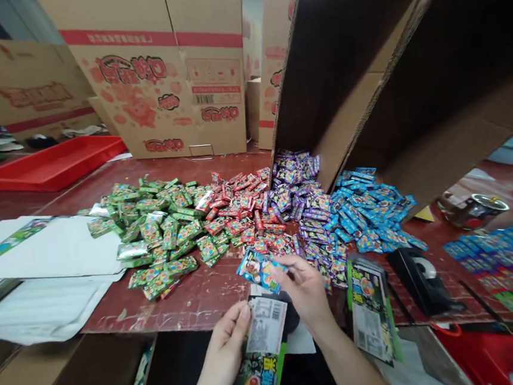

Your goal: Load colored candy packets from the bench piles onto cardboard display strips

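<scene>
Between the fingers of my right hand (304, 289) is a small blue candy packet (256, 269), pinched by its right end. My left hand (229, 347) grips the edge of a larger black and green candy bag (263, 368) with a white printed label. The blue packet is just above the top end of this bag. Whether the bag's top is parted cannot be made out. Beyond my hands lie heaps of small packets: green (167, 230), red (239, 203), purple (304, 197) and blue (370, 209).
Cardboard boxes (162, 93) stand behind the heaps, and dark cardboard flaps lean at the right. A red tray (56, 165) and white sheets (68, 248) are on the left. More black and green bags (371, 311), a black tape dispenser (423, 280) and rows of packets (505, 263) lie at right.
</scene>
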`<state>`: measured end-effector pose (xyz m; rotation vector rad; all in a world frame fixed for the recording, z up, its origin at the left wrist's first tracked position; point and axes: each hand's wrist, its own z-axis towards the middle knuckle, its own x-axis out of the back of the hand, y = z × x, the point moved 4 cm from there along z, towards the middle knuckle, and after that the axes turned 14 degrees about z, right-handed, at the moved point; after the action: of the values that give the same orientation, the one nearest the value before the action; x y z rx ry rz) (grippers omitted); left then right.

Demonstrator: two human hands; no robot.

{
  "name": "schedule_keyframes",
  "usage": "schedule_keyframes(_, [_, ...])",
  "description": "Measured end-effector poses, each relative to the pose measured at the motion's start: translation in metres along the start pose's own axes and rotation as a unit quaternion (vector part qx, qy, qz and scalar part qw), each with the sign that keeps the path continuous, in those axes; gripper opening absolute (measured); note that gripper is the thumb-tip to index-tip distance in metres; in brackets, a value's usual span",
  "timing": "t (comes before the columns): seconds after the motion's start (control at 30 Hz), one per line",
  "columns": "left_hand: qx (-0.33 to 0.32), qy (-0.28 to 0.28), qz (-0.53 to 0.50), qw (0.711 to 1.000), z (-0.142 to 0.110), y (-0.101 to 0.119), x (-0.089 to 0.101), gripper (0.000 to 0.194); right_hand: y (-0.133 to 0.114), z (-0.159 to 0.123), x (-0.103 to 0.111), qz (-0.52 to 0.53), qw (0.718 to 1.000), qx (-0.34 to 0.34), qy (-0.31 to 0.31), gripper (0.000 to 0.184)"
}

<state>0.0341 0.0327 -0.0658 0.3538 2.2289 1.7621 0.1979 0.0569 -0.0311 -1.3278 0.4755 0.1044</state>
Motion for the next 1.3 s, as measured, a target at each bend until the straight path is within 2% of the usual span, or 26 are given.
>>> schedule_keyframes(0.1, [-0.002, 0.014, 0.017, 1.0, -0.003, 0.003, 0.007, 0.033, 0.002, -0.005, 0.011, -0.091, 0.993, 0.064, -0.031, 0.015])
schedule_keyframes(0.17, [0.0, 0.008, 0.04, 0.999, -0.003, 0.004, 0.008, 0.035, -0.001, -0.006, 0.02, -0.108, 0.99, 0.048, -0.071, 0.015])
schedule_keyframes(0.23, [-0.005, -0.008, 0.055, 0.998, -0.002, 0.006, 0.006, 0.036, -0.006, -0.004, 0.023, -0.102, 0.989, 0.006, -0.103, 0.028])
schedule_keyframes(0.3, [-0.012, -0.032, 0.055, 0.998, -0.001, 0.008, 0.003, 0.037, -0.012, -0.003, 0.021, -0.096, 0.99, -0.006, -0.102, 0.044])
schedule_keyframes(0.37, [-0.016, -0.042, 0.053, 0.998, -0.001, 0.01, 0.0, 0.037, -0.02, -0.003, 0.017, -0.134, 0.987, 0.037, -0.083, 0.042])
schedule_keyframes(0.47, [-0.02, -0.012, 0.076, 0.997, -0.002, 0.012, 0.0, 0.036, -0.024, -0.009, 0.014, -0.224, 0.966, 0.093, -0.091, 0.03])
schedule_keyframes(0.53, [-0.025, 0.003, 0.098, 0.995, -0.003, 0.01, 0.001, 0.035, -0.02, -0.013, 0.019, -0.241, 0.961, 0.062, -0.121, 0.026])
schedule_keyframes(0.63, [-0.033, -0.002, 0.12, 0.992, -0.004, 0.007, -0.001, 0.035, -0.01, -0.015, 0.034, -0.187, 0.965, -0.054, -0.175, 0.028])
schedule_keyframes(0.7, [-0.034, -0.006, 0.123, 0.992, -0.003, 0.007, -0.004, 0.034, -0.008, -0.015, 0.041, -0.158, 0.963, -0.101, -0.192, 0.028])
schedule_keyframes(0.83, [-0.033, -0.019, 0.123, 0.992, -0.002, 0.016, -0.008, 0.033, -0.023, -0.009, 0.038, -0.227, 0.948, -0.065, -0.211, 0.022])
schedule_keyframes(0.9, [-0.035, -0.027, 0.128, 0.991, -0.002, 0.021, -0.01, 0.034, -0.035, -0.007, 0.029, -0.236, 0.94, -0.053, -0.241, 0.033])
schedule_keyframes(0.97, [-0.037, -0.038, 0.139, 0.989, -0.002, 0.025, -0.011, 0.035, -0.045, -0.005, 0.018, -0.242, 0.92, -0.064, -0.302, 0.041])
schedule_keyframes(1.03, [-0.042, -0.042, 0.152, 0.987, -0.003, 0.026, -0.011, 0.036, -0.052, -0.003, 0.01, -0.262, 0.891, -0.08, -0.362, 0.031])
schedule_keyframes(1.1, [-0.051, -0.039, 0.166, 0.984, -0.003, 0.026, -0.01, 0.036, -0.056, -0.001, 0.008, -0.279, 0.874, -0.095, -0.386, 0.021])
schedule_keyframes(1.23, [-0.065, -0.046, 0.202, 0.976, -0.003, 0.021, -0.009, 0.035, -0.057, 0.001, 0.01, -0.294, 0.857, -0.131, -0.402, 0.05])
schedule_keyframes(1.3, [-0.063, -0.05, 0.221, 0.972, -0.003, 0.018, -0.01, 0.035, -0.056, 0.001, 0.01, -0.313, 0.846, -0.133, -0.41, 0.048])
